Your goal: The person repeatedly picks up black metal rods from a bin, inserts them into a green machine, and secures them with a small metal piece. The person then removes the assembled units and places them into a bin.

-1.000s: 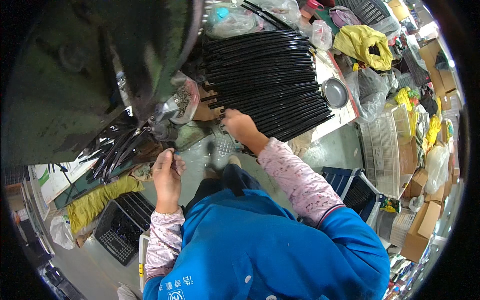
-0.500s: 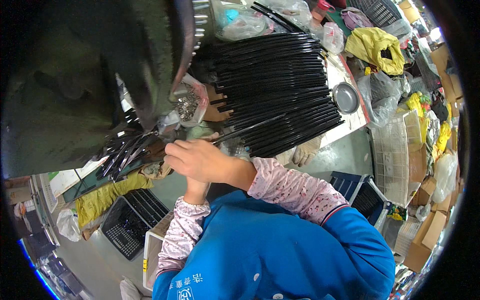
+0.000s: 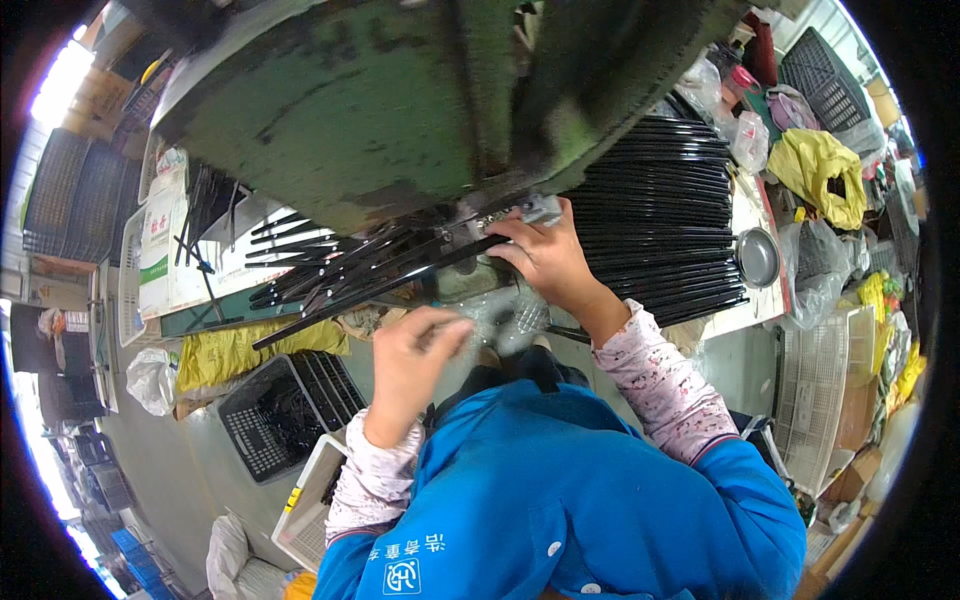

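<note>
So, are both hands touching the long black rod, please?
No, only the right hand holds the long black rod; the left hand is apart from it.

- Long slim black tube: straight, glossy, its upper end in the right hand, slanting toward 8 o'clock.
- Black tube stack: side by side, ends roughly level, near 3 o'clock from that hand.
- Loose black lengths: crossed untidily, 9 o'clock.
</note>
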`<control>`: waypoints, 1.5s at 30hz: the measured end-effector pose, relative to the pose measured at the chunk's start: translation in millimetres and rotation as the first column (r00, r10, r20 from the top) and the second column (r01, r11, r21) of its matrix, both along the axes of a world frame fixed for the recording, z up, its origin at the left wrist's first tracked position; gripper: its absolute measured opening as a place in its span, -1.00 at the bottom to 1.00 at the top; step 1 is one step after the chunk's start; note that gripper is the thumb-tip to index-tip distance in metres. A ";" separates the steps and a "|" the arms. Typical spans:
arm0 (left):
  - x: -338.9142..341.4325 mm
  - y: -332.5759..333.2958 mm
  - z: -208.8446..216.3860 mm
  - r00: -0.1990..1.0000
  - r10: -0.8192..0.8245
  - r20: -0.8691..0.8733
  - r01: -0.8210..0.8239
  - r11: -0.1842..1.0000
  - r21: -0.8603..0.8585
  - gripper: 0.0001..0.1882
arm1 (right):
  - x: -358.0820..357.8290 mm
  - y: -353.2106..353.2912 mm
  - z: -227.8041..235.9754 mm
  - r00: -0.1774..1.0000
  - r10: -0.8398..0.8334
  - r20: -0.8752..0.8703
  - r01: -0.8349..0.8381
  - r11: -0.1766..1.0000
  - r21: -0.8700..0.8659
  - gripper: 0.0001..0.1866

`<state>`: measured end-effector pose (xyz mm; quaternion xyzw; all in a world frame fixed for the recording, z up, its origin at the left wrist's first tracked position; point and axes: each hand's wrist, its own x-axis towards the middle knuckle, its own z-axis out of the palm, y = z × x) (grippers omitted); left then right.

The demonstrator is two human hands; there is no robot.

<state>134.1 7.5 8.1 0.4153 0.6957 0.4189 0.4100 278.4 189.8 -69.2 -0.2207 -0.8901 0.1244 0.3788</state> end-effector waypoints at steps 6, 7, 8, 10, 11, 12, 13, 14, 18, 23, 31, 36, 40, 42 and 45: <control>-49.0 41.9 -9.7 0.639 0.258 -0.724 0.240 0.828 0.507 -0.78 | -30.4 -3.9 16.3 1.000 0.016 0.009 -0.016 0.998 -0.058 -0.76; -53.0 41.9 -14.5 0.676 0.242 -0.696 0.213 0.840 0.499 -0.78 | -30.7 -5.9 22.7 1.000 0.023 0.019 -0.022 0.999 -0.036 -0.75; -54.1 41.9 -17.4 0.699 0.239 -0.674 0.207 0.835 0.511 -0.79 | -29.8 -8.2 29.0 0.999 0.028 0.029 -0.028 1.000 -0.014 -0.74; -52.8 43.1 -24.5 0.748 0.219 -0.627 0.202 0.824 0.529 -0.79 | -26.9 -9.8 28.2 0.999 0.029 0.044 -0.028 0.999 -0.014 -0.72; -52.4 43.2 -30.0 0.739 0.222 -0.636 0.211 0.821 0.531 -0.79 | -26.0 -8.9 23.8 0.998 0.031 0.047 -0.030 0.999 -0.033 -0.72; -52.3 44.6 -35.5 0.729 0.228 -0.646 0.220 0.815 0.536 -0.79 | -26.0 -7.2 22.1 0.998 0.034 0.048 -0.031 0.998 -0.048 -0.72; -51.5 45.6 -38.7 0.718 0.235 -0.655 0.229 0.809 0.542 -0.79 | -25.7 -7.9 22.8 0.999 0.012 0.038 -0.011 0.999 -0.045 -0.72; -49.5 46.0 -39.7 0.710 0.275 -0.648 0.229 0.781 0.582 -0.78 | -25.0 -10.0 24.0 1.000 -0.008 0.027 0.009 0.999 -0.042 -0.72; -53.5 51.5 -37.3 0.696 0.299 -0.653 0.277 0.727 0.628 -0.75 | -25.3 -11.0 26.5 0.999 -0.044 -0.003 0.044 0.999 -0.007 -0.74; -55.2 52.1 -34.6 0.678 0.320 -0.662 0.270 0.729 0.629 -0.78 | -28.5 -10.0 31.4 0.998 -0.033 0.054 0.033 0.999 -0.006 -0.74; -99.0 70.6 -7.2 0.757 -0.164 -0.633 0.323 0.935 0.144 -0.78 | -24.6 19.6 -1.7 0.979 0.154 -0.133 -0.195 0.895 -0.402 -0.74; -160.3 78.0 -21.3 0.850 -0.524 0.060 0.495 0.753 -0.433 -0.55 | -6.6 21.4 -5.0 0.997 -0.073 0.010 0.057 0.678 -0.733 -0.75; -134.6 41.6 -20.6 0.710 -0.221 0.669 0.524 0.801 -0.292 -0.52 | -13.6 42.5 -59.9 0.937 -0.119 0.330 0.251 0.884 -0.395 -0.69; -117.4 22.6 -30.6 0.571 -0.171 0.803 0.508 0.842 -0.182 -0.48 | -21.7 59.0 -126.8 0.945 -0.252 0.207 0.240 0.967 0.080 -0.72; -93.9 6.3 -31.0 0.641 -0.138 0.755 0.395 0.903 -0.170 -0.57 | -37.4 53.2 -129.2 0.935 -0.246 0.257 0.333 0.858 -0.392 -0.73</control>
